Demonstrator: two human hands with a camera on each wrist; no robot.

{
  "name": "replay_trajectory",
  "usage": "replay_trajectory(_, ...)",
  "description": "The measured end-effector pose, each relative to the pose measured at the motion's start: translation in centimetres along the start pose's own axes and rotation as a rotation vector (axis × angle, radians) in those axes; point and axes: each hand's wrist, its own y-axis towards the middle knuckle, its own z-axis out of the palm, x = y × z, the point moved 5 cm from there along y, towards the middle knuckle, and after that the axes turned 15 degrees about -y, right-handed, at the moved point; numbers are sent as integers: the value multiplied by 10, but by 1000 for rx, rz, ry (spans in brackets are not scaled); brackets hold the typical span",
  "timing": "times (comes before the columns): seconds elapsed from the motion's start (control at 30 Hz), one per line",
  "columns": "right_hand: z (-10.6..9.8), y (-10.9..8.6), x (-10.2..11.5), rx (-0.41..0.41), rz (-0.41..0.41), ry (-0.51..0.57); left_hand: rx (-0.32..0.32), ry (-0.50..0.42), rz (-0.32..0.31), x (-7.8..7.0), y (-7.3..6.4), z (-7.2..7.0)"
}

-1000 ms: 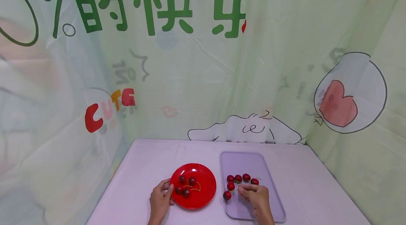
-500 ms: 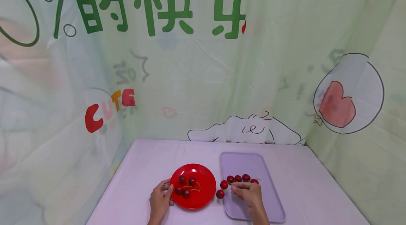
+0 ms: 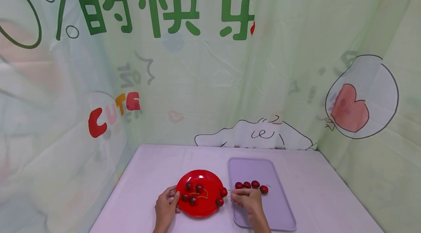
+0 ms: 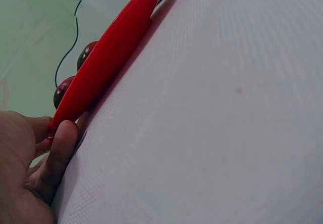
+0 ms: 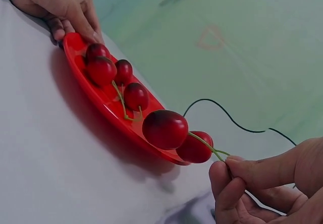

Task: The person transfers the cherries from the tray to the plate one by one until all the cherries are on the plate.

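Observation:
My left hand [image 3: 166, 203] pinches the left rim of a round red plate [image 3: 205, 209], thumb on top and fingers below, as the left wrist view also shows. Several dark red cherries [image 5: 102, 71] with green stems lie on the plate's left half. Between thumb and fingertips, my right hand [image 3: 249, 202] pinches the green stems of a pair of cherries [image 5: 165, 129]. That pair hangs at the plate's right edge, overlapping the rim in the head view. Several more cherries [image 3: 255, 184] lie in a row on a purple tray [image 3: 253, 167], beyond the right hand.
The tray stands on a white-covered table [image 3: 148, 167], just right of the plate. A pale green printed curtain [image 3: 210, 79] encloses the table at the back and both sides.
My right hand has moved left from over the tray, carrying the pair of cherries by the stems to the plate's right edge. The left hand and plate have stayed in place.

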Motion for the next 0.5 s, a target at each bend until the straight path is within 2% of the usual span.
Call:
replay_trajectory(0.2, 9, -1, 5, 32, -13, 18, 2, -6, -5, -3, -1, 0)
replay_trajectory(0.5, 23, 2, 6, 54, 0, -70, 1, 9, 2, -2, 1, 0)
